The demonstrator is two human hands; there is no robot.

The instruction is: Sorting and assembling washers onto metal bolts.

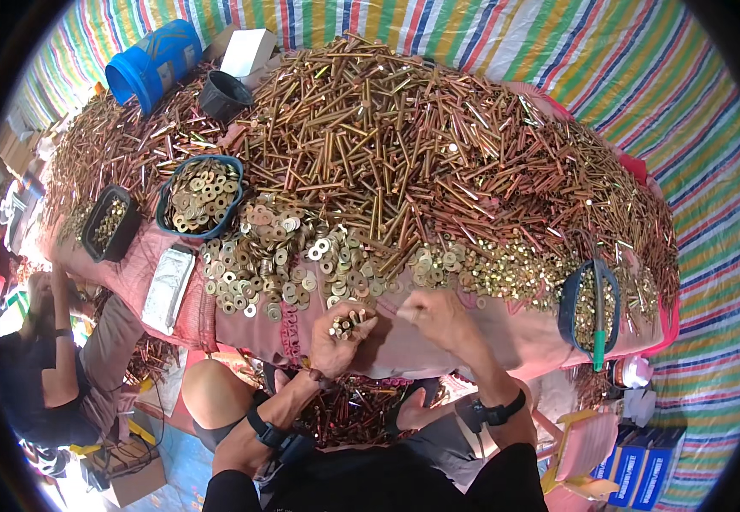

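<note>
My left hand (pixel 342 340) is closed round a bundle of brassy bolts (pixel 349 323), their ends pointing up between thumb and fingers. Just to its right, my right hand (pixel 435 317) hovers over the pink cloth with curled fingers, slightly blurred; anything between them is hidden. Beyond the left hand spreads a heap of flat round washers (pixel 255 256). Small brassy nuts (pixel 510 269) lie in a band beyond and right of the right hand. Behind both rises a wide pile of long brassy bolts (pixel 370 145).
Left stand a tub of washers (pixel 165 224), a dark tub of small parts (pixel 88 247) and a silver packet (pixel 168 290). A tub (pixel 568 320) with a green-handled tool (pixel 598 341) stands right. A blue bucket (pixel 152 64) lies far left. Another person (pixel 63 367) sits at left.
</note>
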